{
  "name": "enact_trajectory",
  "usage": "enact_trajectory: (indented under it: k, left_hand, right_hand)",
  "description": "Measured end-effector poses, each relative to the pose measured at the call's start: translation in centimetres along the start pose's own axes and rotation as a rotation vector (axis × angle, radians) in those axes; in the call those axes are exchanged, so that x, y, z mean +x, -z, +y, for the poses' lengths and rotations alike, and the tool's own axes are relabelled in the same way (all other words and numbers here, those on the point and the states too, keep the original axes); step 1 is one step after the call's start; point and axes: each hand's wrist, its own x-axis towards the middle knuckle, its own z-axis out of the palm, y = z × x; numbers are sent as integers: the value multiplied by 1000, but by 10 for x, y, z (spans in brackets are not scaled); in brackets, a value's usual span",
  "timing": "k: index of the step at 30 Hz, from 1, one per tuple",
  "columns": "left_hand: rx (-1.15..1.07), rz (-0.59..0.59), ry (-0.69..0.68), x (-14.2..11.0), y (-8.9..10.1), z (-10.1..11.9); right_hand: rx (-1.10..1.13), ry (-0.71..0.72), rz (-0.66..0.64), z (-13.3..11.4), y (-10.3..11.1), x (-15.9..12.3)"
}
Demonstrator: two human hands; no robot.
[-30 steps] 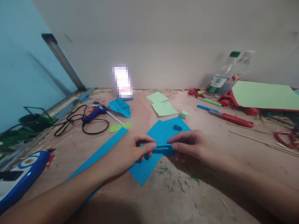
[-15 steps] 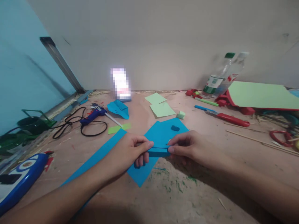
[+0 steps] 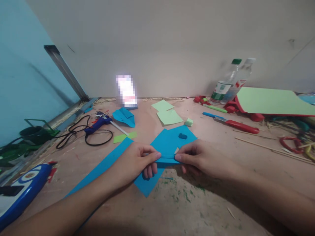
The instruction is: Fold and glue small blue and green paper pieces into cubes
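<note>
Both hands (image 3: 146, 160) pinch a narrow folded blue paper strip (image 3: 168, 160) at either end, its long axis running crosswise between them, neither hand clearly nearer.

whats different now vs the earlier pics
The gap along the folded blue strip has narrowed, so its layers look pressed closer together. Nothing was newly grasped or let go: the left hand and right hand both still pinch it. The glue gun and red-handled tool stayed put; the view shifted slightly.
</note>
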Motion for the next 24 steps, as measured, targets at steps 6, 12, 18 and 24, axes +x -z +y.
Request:
enact_trajectory:
  k: [6,12,18,24]
  left_hand:
    - [14,24,-9,-1,0,0]
    - [26,54,-39,-1,2,0]
    - [66,124,-137,2,10,-2]
    - [123,150,-184,5,17,-2]
  right_hand:
    - [56,4,-3,2,-1,1]
    - [121,-31,0,1,-1,1]
    - [294,-78,35,10,6,6]
    - [384,-43,84,19,9,10]
